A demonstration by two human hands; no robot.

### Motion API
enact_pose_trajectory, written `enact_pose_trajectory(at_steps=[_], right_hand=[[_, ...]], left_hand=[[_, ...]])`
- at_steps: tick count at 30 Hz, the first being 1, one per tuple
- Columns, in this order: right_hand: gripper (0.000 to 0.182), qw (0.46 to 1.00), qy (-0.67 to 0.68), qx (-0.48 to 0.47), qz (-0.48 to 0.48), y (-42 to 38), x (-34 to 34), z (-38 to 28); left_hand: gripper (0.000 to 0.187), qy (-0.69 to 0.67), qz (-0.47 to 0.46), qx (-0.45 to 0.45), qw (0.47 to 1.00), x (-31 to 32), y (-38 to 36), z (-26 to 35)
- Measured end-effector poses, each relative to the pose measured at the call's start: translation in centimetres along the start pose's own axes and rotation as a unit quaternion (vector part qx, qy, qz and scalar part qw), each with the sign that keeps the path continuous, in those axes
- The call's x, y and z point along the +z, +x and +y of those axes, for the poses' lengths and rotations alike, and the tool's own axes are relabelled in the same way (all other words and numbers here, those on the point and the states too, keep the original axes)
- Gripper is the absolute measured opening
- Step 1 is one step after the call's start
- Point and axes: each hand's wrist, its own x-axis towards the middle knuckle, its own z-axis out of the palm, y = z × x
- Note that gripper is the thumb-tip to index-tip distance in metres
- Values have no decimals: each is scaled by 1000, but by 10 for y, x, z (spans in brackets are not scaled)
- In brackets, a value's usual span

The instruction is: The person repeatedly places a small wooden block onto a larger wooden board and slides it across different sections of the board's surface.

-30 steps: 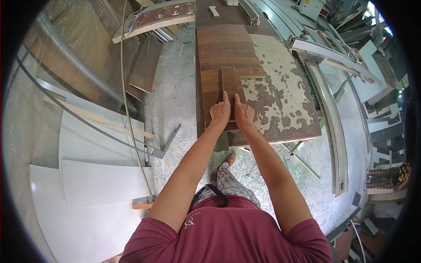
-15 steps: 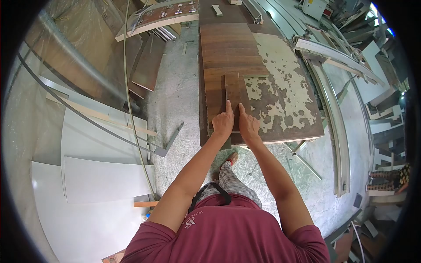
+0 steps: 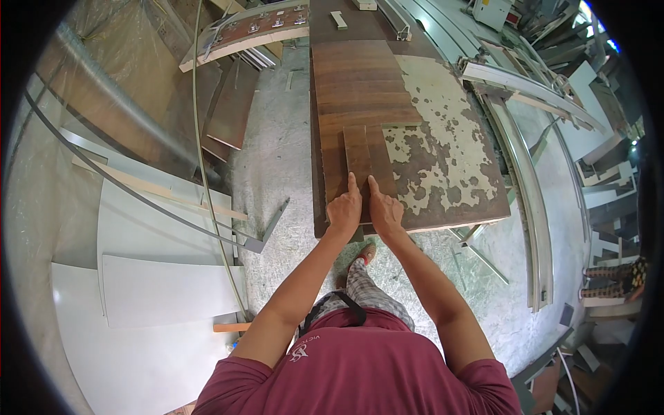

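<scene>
A narrow brown wooden strip [image 3: 357,149] lies lengthwise on the near end of a wood-grain panel [image 3: 360,79], beside a darker brown piece [image 3: 380,149]. My left hand [image 3: 344,211] grips the strip's near end from the left, its index finger stretched forward on top. From the right, my right hand [image 3: 386,210] holds the same end, index finger also pointing forward and the other fingers curled. The undersides of both hands are hidden. Right of the wood-grain panel, the worktop shows patchy cream and brown areas [image 3: 449,131].
White panels [image 3: 166,290] and a bent grey strip [image 3: 256,244] are at the left. Long metal rails [image 3: 526,200] run along the right. A board with metal fittings [image 3: 256,28] stands at the upper left. Another person's legs [image 3: 605,283] show at the far right.
Both hands and the narrow strip have moved a little left and toward my body. The grip looks the same, and the view has shifted slightly.
</scene>
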Motion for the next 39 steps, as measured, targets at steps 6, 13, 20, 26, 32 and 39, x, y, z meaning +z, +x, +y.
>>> enact_pose_trajectory(at_steps=[6,13,20,26,32,39], right_hand=[[45,999,-7,1,-32,8,0,-5],[47,1000,12,-4,-8,29,9,-8],[47,1000,5,-12,0,45,8,-10],[47,1000,12,11,-17,69,9,-15],[48,1000,2,19,-23,93,7,-19],[50,999,-10,16,-33,135,12,-19]], left_hand=[[47,3,-22,-8,1000,-3,7,-4],[47,4,-24,-8,1000,-4,27,-11],[46,7,-14,-3,1000,1,45,-15],[45,13,-14,-9,1000,3,70,-19],[47,8,-25,-8,1000,4,96,-23],[47,14,-25,-8,1000,2,135,-25]])
